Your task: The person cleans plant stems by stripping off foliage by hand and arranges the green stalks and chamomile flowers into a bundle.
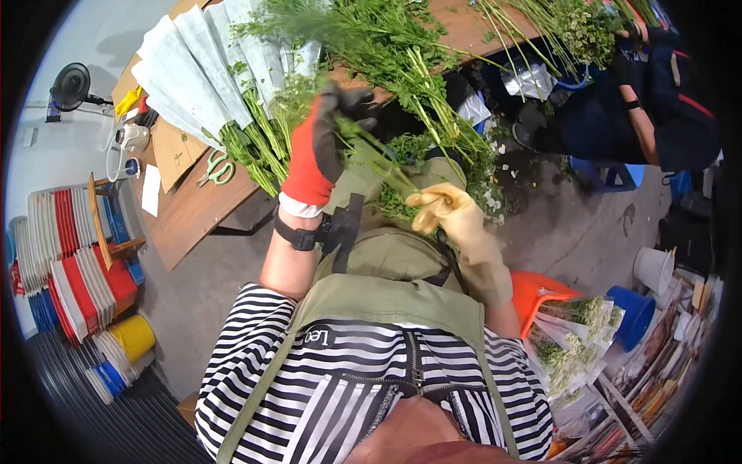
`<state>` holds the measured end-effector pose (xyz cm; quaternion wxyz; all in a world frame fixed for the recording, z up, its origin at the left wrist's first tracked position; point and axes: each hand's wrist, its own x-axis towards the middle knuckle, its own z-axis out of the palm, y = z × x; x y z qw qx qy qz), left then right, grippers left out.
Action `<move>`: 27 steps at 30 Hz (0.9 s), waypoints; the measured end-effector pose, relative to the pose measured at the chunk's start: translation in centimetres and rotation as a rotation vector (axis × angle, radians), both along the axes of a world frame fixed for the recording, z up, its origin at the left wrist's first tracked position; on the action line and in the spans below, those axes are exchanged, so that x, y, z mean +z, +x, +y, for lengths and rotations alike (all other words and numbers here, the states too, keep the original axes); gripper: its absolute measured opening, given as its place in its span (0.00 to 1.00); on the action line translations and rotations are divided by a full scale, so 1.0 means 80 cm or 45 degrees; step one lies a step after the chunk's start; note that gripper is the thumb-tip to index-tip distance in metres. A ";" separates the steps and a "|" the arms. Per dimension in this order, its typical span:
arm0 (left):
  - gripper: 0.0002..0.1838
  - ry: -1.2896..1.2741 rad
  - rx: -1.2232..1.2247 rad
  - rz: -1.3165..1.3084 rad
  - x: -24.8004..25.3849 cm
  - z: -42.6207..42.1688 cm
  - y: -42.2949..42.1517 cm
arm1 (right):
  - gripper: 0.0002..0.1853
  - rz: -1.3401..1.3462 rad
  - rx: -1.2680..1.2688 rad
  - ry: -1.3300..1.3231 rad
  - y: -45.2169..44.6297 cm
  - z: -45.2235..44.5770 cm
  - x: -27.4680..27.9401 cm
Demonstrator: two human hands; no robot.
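Observation:
My right hand (448,209), in a yellow rubber glove, is closed around the lower end of a green leafy stem (379,158). The stem slants up to my left hand (328,127), which wears a red and black work glove and has its fingers curled loosely about it. Blurred leaves (297,97) stick out beside the left glove. Close by on the table lies a bundle of cut stems (267,143) with its top in white wrapping sheets (205,66). A heap of leafy stems (421,77) covers the table beyond my hands.
Green-handled scissors (220,168) lie on the brown table (197,220). A co-worker (603,127) sits at the right, near more flowers (580,35). Stacked stools (85,263) stand left; an orange stool (537,294), wrapped flowers (576,348) and a blue bucket (630,317) are right.

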<state>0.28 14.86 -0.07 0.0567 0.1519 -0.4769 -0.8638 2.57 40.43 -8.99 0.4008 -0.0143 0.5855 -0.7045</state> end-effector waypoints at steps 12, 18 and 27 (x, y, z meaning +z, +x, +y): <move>0.19 -1.484 -0.289 0.023 -0.079 0.041 0.029 | 0.13 0.252 -0.322 0.295 0.003 -0.001 0.046; 0.13 -0.814 0.174 -0.044 -0.048 -0.042 -0.002 | 0.17 0.193 -0.309 0.475 0.005 0.028 0.043; 0.38 -0.617 -0.434 -0.064 -0.069 -0.004 0.021 | 0.17 0.327 -0.267 0.426 0.002 0.030 0.017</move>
